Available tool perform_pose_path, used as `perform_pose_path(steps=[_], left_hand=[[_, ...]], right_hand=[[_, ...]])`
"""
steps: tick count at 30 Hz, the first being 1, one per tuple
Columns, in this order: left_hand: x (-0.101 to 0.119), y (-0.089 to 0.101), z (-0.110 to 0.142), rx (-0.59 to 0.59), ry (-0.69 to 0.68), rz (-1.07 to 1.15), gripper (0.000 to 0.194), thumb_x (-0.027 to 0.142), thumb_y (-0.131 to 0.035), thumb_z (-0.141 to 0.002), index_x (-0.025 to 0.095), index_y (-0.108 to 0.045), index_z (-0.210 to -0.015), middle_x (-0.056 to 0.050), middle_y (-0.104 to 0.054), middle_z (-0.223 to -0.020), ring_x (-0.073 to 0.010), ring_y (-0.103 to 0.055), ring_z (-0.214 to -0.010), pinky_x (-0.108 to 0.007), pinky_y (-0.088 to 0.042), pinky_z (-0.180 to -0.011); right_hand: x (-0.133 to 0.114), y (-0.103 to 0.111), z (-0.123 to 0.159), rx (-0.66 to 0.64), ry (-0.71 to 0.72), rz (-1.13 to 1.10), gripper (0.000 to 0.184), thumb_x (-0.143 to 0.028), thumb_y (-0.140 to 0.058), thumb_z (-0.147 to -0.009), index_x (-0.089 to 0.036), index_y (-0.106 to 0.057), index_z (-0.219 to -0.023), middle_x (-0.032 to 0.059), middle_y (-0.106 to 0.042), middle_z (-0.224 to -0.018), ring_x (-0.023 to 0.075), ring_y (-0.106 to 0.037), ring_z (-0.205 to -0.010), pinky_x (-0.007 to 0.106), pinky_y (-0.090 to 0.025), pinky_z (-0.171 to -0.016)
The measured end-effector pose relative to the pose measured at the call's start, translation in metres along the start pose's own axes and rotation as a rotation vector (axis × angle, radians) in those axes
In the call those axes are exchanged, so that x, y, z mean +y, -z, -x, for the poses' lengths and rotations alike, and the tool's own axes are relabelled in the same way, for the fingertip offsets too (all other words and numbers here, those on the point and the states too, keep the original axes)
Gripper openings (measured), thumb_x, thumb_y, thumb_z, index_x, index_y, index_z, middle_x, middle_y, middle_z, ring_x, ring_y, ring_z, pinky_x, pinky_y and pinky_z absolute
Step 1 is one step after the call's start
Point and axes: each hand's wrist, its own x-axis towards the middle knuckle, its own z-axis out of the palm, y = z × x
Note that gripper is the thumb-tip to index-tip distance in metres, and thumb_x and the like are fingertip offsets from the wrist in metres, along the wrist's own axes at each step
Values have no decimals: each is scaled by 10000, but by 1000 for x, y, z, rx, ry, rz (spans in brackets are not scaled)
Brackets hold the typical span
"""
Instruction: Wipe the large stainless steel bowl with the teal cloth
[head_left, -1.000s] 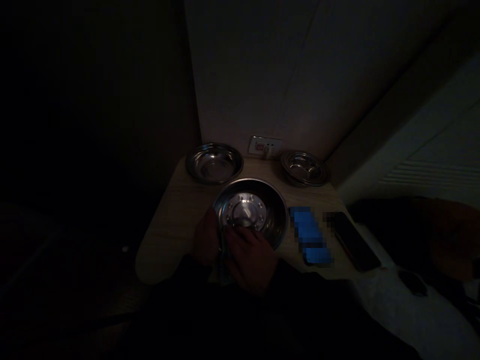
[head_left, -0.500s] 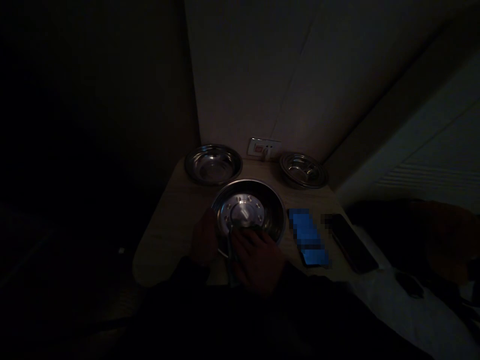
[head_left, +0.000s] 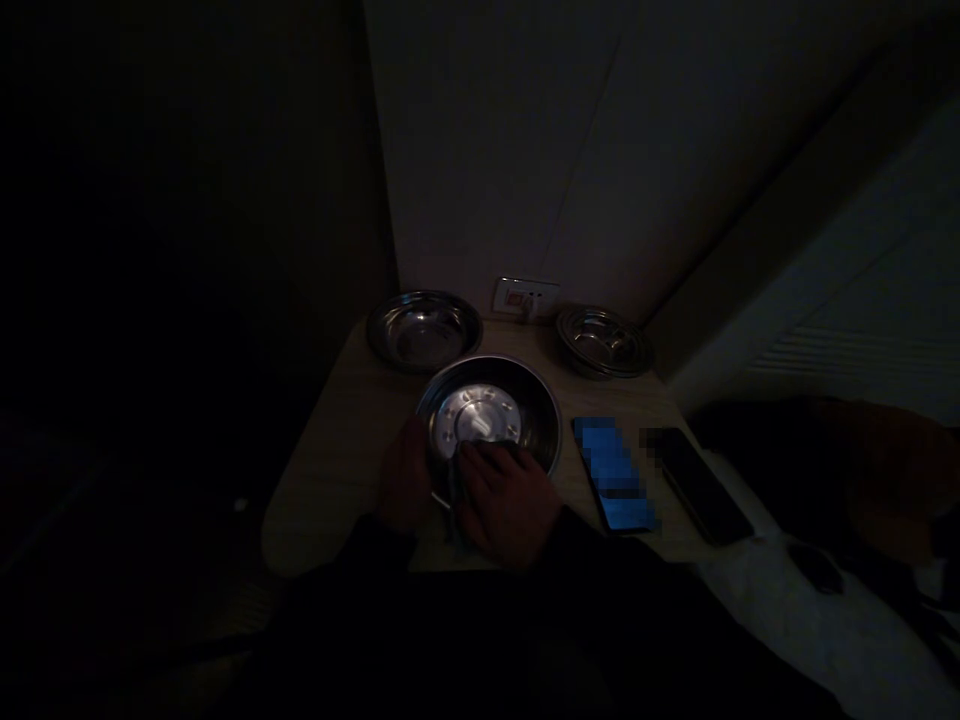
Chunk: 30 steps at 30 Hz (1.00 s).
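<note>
A round stainless steel basin (head_left: 541, 420) stands on the small wooden table (head_left: 319, 460), with a ring of marks pressed into its shiny bottom. My left hand (head_left: 405, 475) is closed on the basin's left rim; its fingertips are hard to make out in the dark. Inside the near part of the basin, my right hand (head_left: 506, 505) presses down with bent fingers on a dark cloth (head_left: 456, 500). Part of this cloth hangs over the near rim, and the rest is hidden under the hand.
Behind the basin to the left sits a steel bowl (head_left: 424, 335). A divided steel dish (head_left: 604, 345) is at the back right. A lit phone (head_left: 615, 475) and a dark phone-like object (head_left: 705, 490) lie on the right. A socket (head_left: 517, 296) is on the wall.
My right hand has shifted slightly up and left with the cloth inside the basin. The basin appears a little further left, as the whole view has moved slightly. My left hand keeps its hold.
</note>
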Motion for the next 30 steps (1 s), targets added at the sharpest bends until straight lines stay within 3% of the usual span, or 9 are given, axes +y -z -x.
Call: perform_pose_path(steps=[8, 14, 19, 26, 30], left_hand=[[1, 0, 0, -17, 48, -29, 411, 429, -282, -892, 196, -614, -826, -85, -702, -857, -218, -646, -818, -336, -497, -766], [-1, 1, -1, -21, 25, -69, 365, 353, -299, -885, 182, -614, -817, -90, -700, -823, -211, -646, -773, -322, -507, -710], [5, 1, 1, -44, 38, -30, 411, 393, -280, -885, 180, -624, -812, -64, -700, -777, -200, -642, -735, -315, -511, -685], [10, 1, 1, -49, 127, -20, 455, 424, -256, -886, 163, -627, -841, -82, -706, -840, -206, -645, -779, -317, -507, -724], [9, 1, 1, -42, 72, -22, 398, 367, -296, -880, 156, -633, -880, -84, -711, -881, -207, -647, -823, -308, -501, -755]], right_hand=[[4, 6, 0, -26, 4, 7, 447, -337, -438, -897, -127, -486, -1289, 103, -503, -1352, 281, -441, -1201, 477, -360, -927], [4, 6, -6, -29, 5, 11, 427, -338, -419, -908, -130, -506, -1270, 89, -504, -1354, 280, -444, -1197, 489, -349, -940], [7, 5, -3, -12, -8, 19, 433, -338, -426, -904, -126, -501, -1275, 95, -505, -1352, 276, -439, -1199, 468, -360, -922], [6, 6, -2, -21, -7, 13, 427, -336, -430, -902, -133, -512, -1269, 91, -511, -1347, 268, -455, -1176, 457, -362, -916], [6, 5, -5, -9, -24, 9, 445, -345, -404, -911, -131, -491, -1291, 88, -491, -1365, 275, -422, -1211, 467, -348, -930]])
